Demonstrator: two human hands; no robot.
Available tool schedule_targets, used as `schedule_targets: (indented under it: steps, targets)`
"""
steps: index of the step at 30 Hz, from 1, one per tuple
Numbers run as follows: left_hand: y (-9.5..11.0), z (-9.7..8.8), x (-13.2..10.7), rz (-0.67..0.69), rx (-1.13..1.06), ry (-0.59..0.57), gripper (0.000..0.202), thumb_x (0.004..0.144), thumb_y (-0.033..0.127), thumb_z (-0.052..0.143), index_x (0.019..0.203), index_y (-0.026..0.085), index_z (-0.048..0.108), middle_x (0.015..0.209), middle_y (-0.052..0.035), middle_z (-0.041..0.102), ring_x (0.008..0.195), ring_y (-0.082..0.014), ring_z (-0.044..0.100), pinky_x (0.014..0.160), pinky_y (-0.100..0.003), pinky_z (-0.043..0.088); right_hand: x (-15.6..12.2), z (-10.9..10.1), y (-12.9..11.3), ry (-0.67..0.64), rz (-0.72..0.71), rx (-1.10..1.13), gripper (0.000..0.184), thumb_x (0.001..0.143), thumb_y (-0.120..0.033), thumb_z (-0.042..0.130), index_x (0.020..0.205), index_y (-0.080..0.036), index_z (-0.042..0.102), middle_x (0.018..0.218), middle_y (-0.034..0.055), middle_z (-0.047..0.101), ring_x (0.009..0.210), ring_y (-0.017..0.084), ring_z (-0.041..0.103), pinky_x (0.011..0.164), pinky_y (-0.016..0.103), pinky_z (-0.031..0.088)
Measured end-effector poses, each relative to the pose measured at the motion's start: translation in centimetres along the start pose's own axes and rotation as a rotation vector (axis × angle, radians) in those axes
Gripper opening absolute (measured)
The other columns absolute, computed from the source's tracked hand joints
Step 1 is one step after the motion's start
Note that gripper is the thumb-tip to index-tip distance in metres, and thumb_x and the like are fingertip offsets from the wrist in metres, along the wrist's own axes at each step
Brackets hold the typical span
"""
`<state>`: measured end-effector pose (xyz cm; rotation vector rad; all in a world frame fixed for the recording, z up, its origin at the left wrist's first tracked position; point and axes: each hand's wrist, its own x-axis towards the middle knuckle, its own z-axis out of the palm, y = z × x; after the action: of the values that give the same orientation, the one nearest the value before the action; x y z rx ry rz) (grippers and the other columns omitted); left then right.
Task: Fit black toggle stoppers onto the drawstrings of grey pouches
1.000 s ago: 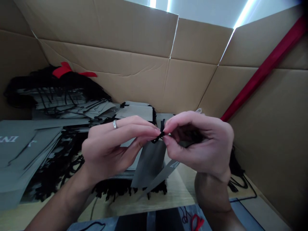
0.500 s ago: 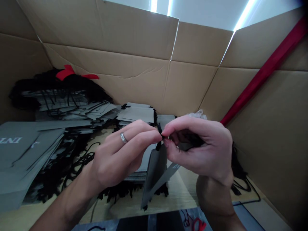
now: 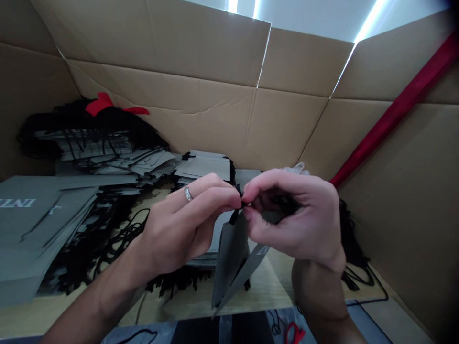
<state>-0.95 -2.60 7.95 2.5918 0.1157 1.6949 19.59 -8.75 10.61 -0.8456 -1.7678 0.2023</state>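
Observation:
Between the fingertips of my two hands is a short black cord (image 3: 234,218), looped or knotted at the top edge of a grey paper bag (image 3: 231,258). My left hand (image 3: 195,215), with a ring on one finger, pinches the cord from the left. From the right, my right hand (image 3: 296,215) pinches it between thumb and forefinger, and more black cord is partly hidden in its curled palm. The bag hangs below the fingers, tilted, with part of a pale printed letter showing on its side. The knot itself is mostly covered by my fingertips.
Grey printed bags (image 3: 32,229) with black cords lie piled on the left. Behind them is a cord heap (image 3: 93,124) with a red strip. Another bag stack (image 3: 204,167) stands at the back. Cardboard walls (image 3: 201,91) enclose the table. Red-handled scissors (image 3: 294,333) lie below the table edge.
Both hands keep their pinch on the cord and have hardly moved. The hanging bag has swung slightly, and the view has shifted a little.

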Motion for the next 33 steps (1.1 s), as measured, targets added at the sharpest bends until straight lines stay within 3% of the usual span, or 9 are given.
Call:
schedule_targets:
  steps: [8, 12, 22, 27, 30, 32, 33]
  targets:
    - [-0.8, -0.1, 0.3, -0.122, -0.253, -0.005, 0.022, 0.101, 0.001, 0.067, 0.111, 0.019, 0.070, 0.095, -0.0041, 0.074, 0.084, -0.0152, 0.071, 0.071, -0.029, 0.057, 0.5, 0.7, -0.2, -0.012, 0.186, 0.184, 0.021, 0.072, -0.002, 0.075, 0.082, -0.020, 0.074, 0.069, -0.0069, 0.069, 0.054, 0.005, 0.055, 0.047, 0.015, 0.044]
    - [-0.9, -0.2, 0.4, -0.161, -0.269, -0.008, 0.019, 0.103, 0.004, 0.067, 0.109, 0.021, 0.071, 0.095, -0.0031, 0.075, 0.084, -0.0150, 0.072, 0.072, -0.029, 0.059, 0.8, 0.5, -0.2, -0.035, 0.244, 0.259, 0.017, 0.072, -0.004, 0.077, 0.080, -0.019, 0.074, 0.069, -0.0048, 0.071, 0.054, 0.006, 0.058, 0.046, 0.016, 0.045]
    - [0.4, -2.6, 0.2, 0.066, 0.190, -0.114, 0.025, 0.097, 0.007, 0.081, 0.117, 0.020, 0.074, 0.107, -0.0035, 0.085, 0.091, -0.0159, 0.083, 0.086, -0.025, 0.069, -0.1, 0.8, -0.3, 0.013, 0.059, -0.070, 0.020, 0.075, -0.005, 0.076, 0.087, -0.020, 0.075, 0.069, -0.0081, 0.067, 0.057, 0.006, 0.059, 0.054, 0.019, 0.050]
    - [0.9, -3.4, -0.1, 0.077, 0.267, -0.152, 0.016, 0.100, 0.013, 0.080, 0.113, 0.020, 0.075, 0.104, -0.0051, 0.085, 0.089, -0.0212, 0.084, 0.084, -0.031, 0.071, -0.7, 1.7, -0.6, 0.033, -0.046, -0.253, 0.018, 0.080, -0.008, 0.075, 0.092, -0.022, 0.075, 0.080, -0.0057, 0.075, 0.066, 0.010, 0.067, 0.067, 0.023, 0.058]
    - [1.6, -4.3, -0.5, 0.069, 0.239, -0.232, 0.008, 0.106, 0.018, 0.072, 0.112, 0.021, 0.076, 0.104, -0.0063, 0.084, 0.089, -0.0233, 0.083, 0.076, -0.032, 0.072, -1.3, 2.5, -1.3, 0.051, -0.103, -0.322, 0.013, 0.090, -0.010, 0.071, 0.098, -0.020, 0.075, 0.090, -0.0010, 0.079, 0.075, 0.013, 0.071, 0.076, 0.026, 0.062]
    - [2.2, -5.2, -1.2, 0.001, 0.229, -0.280, 0.013, 0.109, 0.025, 0.069, 0.117, 0.020, 0.079, 0.113, -0.0087, 0.085, 0.098, -0.0257, 0.084, 0.078, -0.032, 0.074, -1.9, 2.8, -2.2, 0.030, -0.127, -0.340, 0.009, 0.095, -0.011, 0.068, 0.099, -0.017, 0.075, 0.093, 0.0021, 0.080, 0.082, 0.014, 0.073, 0.080, 0.027, 0.062]
    - [2.5, -5.6, -1.7, -0.054, 0.224, -0.240, 0.018, 0.109, 0.031, 0.071, 0.120, 0.021, 0.081, 0.119, -0.0098, 0.085, 0.104, -0.0280, 0.084, 0.083, -0.034, 0.075, -2.2, 2.9, -2.8, 0.011, -0.133, -0.341, 0.009, 0.096, -0.011, 0.068, 0.098, -0.016, 0.075, 0.093, 0.0028, 0.080, 0.083, 0.014, 0.074, 0.081, 0.027, 0.062]
